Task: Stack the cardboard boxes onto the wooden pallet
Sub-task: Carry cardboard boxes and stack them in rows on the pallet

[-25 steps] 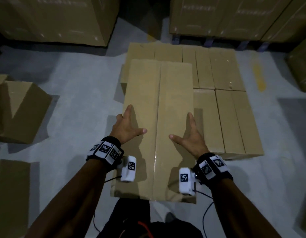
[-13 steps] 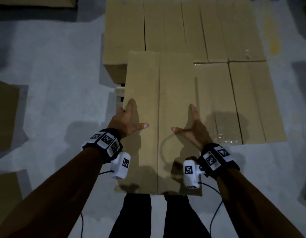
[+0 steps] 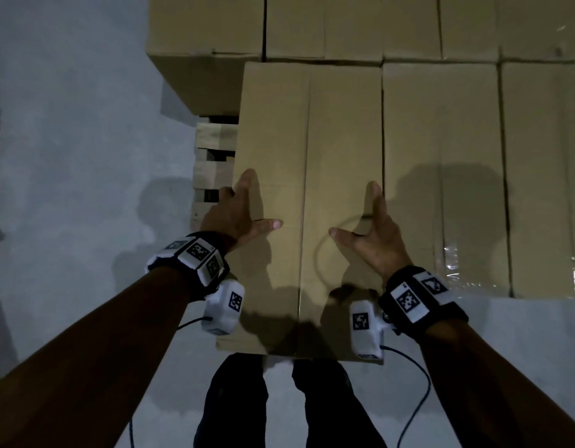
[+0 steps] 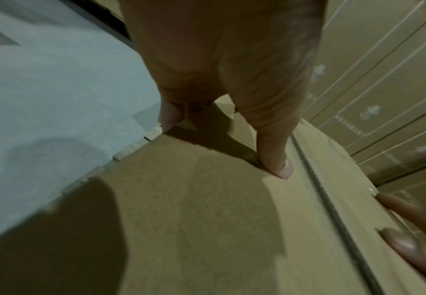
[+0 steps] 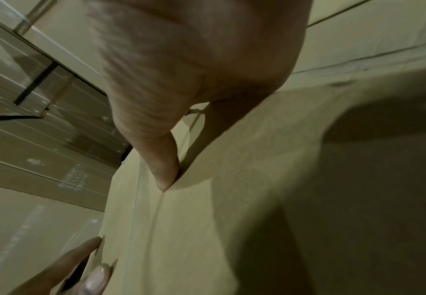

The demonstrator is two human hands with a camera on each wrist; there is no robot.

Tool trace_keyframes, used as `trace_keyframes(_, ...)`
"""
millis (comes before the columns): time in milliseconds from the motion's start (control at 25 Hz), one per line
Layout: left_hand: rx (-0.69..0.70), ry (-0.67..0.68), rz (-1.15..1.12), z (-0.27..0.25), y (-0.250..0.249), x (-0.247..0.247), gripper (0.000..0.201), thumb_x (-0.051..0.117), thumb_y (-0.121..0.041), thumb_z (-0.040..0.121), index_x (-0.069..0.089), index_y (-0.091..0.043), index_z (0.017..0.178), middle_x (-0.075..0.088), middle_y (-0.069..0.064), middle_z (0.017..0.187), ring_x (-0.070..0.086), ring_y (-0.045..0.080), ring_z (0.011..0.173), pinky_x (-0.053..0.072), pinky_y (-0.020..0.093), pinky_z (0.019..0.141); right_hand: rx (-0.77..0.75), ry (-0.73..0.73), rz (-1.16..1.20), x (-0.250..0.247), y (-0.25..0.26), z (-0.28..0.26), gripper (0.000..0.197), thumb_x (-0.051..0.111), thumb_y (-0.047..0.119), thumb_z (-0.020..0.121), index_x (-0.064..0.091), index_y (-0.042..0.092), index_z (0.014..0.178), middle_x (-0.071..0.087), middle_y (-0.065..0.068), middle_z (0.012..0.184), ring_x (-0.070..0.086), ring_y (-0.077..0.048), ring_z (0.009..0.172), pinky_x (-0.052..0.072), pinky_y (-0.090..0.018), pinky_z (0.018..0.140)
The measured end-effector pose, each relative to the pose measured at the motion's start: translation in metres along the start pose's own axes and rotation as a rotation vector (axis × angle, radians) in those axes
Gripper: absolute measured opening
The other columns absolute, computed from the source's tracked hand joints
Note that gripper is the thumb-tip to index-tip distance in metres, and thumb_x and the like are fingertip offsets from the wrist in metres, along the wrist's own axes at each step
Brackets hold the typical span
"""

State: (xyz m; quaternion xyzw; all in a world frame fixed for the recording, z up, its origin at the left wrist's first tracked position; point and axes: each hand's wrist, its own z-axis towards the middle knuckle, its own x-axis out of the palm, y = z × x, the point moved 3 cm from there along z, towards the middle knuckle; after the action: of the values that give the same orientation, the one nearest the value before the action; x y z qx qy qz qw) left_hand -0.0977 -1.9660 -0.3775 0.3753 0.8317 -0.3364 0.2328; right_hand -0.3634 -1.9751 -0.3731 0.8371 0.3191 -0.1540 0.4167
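Note:
I hold a long cardboard box [image 3: 307, 176] between both hands, over the front left corner of the wooden pallet [image 3: 211, 156]. My left hand [image 3: 237, 211] grips its left edge, thumb spread across the top and fingers down the side. My right hand [image 3: 373, 227] grips the right edge the same way, against the neighbouring box [image 3: 441, 163]. The far end of the held box meets the back row [image 3: 354, 27]; its near end overhangs my legs. The left wrist view shows my left hand [image 4: 219, 99] on the box top [image 4: 194, 219]; the right wrist view shows my right hand [image 5: 181, 99].
Several cardboard boxes cover the pallet's back and right side. Grey concrete floor [image 3: 79, 140] lies to the left. Wrapped stacks of cartons [image 4: 383, 99] stand beyond the pallet. Cables hang from both wrist cameras near my legs [image 3: 234, 399].
I have stepped closer and moved the box forward and down. Its far end now reaches the back row, and its right side lies along the neighbouring box. Both hands keep their hold.

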Motion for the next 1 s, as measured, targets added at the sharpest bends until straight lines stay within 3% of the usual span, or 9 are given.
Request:
trace_keyframes(120,0.013,-0.003,-0.048,0.019,-0.003,0.016,0.115,0.075,-0.058,0.077,-0.005,-0.032,0.156,0.026,0.02,0.152,0.045,0.041,0.13,0.042,0.051,0.103,-0.001,-0.015,-0.099,0.0,-0.012,0.021,0.115,0.079,0.053,0.076,-0.006,0.048,0.155,0.027,0.0,0.162,0.031,-0.035,0.139,0.03,-0.044,0.114)
trace_keyframes(280,0.009,-0.024,-0.103,0.033,-0.007,0.031,0.114,0.077,-0.053,0.077,-0.004,-0.035,0.155,0.02,0.019,0.155,0.041,0.043,0.133,0.04,0.054,0.104,-0.027,-0.036,-0.145,-0.001,-0.02,0.036,0.112,0.077,0.049,0.081,-0.006,0.043,0.157,0.018,0.009,0.164,0.029,-0.033,0.135,0.027,-0.039,0.108)
trace_keyframes(520,0.022,-0.063,-0.129,0.055,-0.011,0.043,0.115,0.079,-0.049,0.077,-0.005,-0.037,0.156,0.015,0.016,0.158,0.038,0.044,0.135,0.038,0.054,0.107,-0.036,-0.069,-0.171,0.003,-0.031,0.06,0.115,0.079,0.046,0.079,-0.005,0.039,0.158,0.022,0.001,0.163,0.027,-0.033,0.138,0.026,-0.044,0.112)
trace_keyframes(760,0.044,-0.093,-0.154,0.077,-0.006,0.06,0.114,0.079,-0.045,0.078,-0.002,-0.034,0.157,0.015,0.013,0.156,0.04,0.04,0.134,0.042,0.051,0.107,-0.114,-0.179,-0.357,0.008,-0.034,0.068,0.101,0.078,0.037,0.079,0.014,0.028,0.157,0.029,-0.009,0.154,0.032,-0.036,0.134,0.033,-0.048,0.108)
trace_keyframes(1000,0.09,-0.085,-0.176,0.096,0.002,0.075,0.108,0.078,-0.039,0.081,0.002,-0.033,0.157,0.0,0.009,0.163,0.036,0.04,0.141,0.038,0.056,0.111,-0.174,-0.101,-0.586,0.021,-0.054,0.06,0.087,0.066,0.039,0.084,0.019,0.026,0.156,0.008,-0.005,0.165,0.01,-0.031,0.148,0.019,-0.052,0.115)
